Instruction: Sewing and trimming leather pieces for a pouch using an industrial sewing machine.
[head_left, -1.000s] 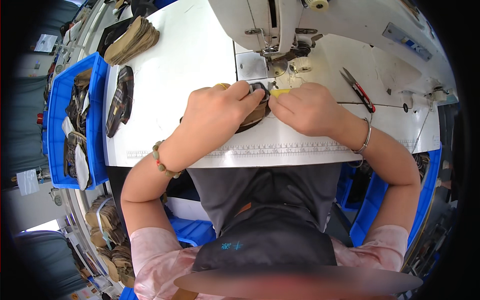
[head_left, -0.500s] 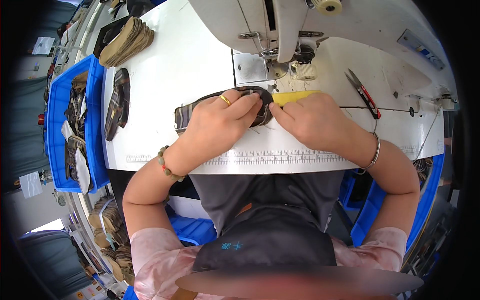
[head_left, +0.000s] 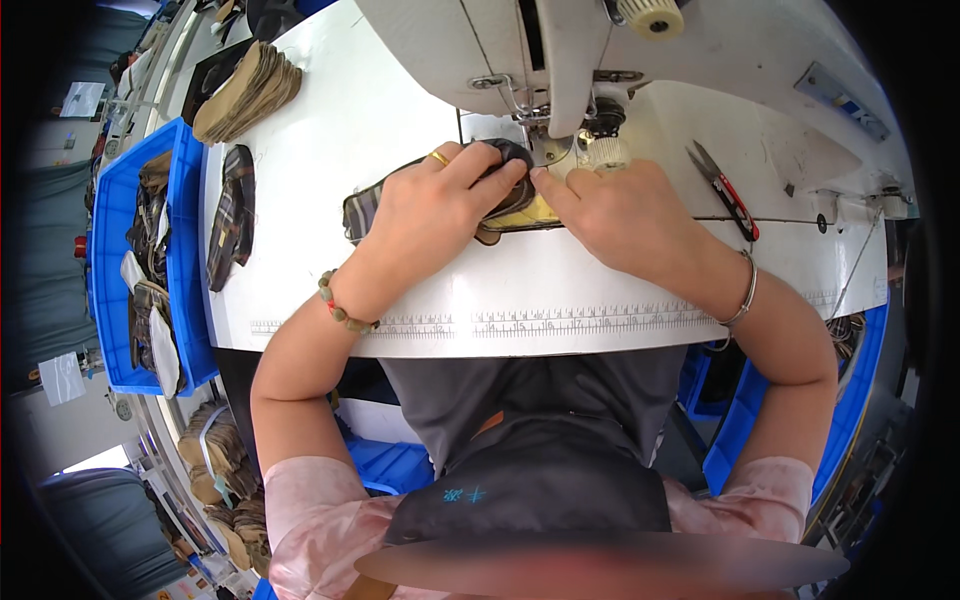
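Note:
A dark plaid fabric slipper upper (head_left: 362,212) lies on the white table, its rounded dark end up against the needle area of the sewing machine (head_left: 575,60). My left hand (head_left: 428,205) rests over the upper, thumb and fingers pinching its curved edge. From the other side my right hand (head_left: 635,215) is closed, its thumb and forefinger tips at the same rounded end by the presser foot. Part of the upper is hidden under my left hand. A yellow strip (head_left: 538,214) shows on the table between my hands.
Red-handled thread snips (head_left: 728,195) lie right of my right hand. A second plaid piece (head_left: 232,215) and a stack of tan soles (head_left: 250,92) sit at the left. A blue bin (head_left: 185,260) of fabric pieces stands beside the table. A printed ruler (head_left: 545,325) runs along the near edge.
Both hands have moved the slipper upper away from me, bringing its rounded end up to the needle area. More of the yellow strip now shows below it.

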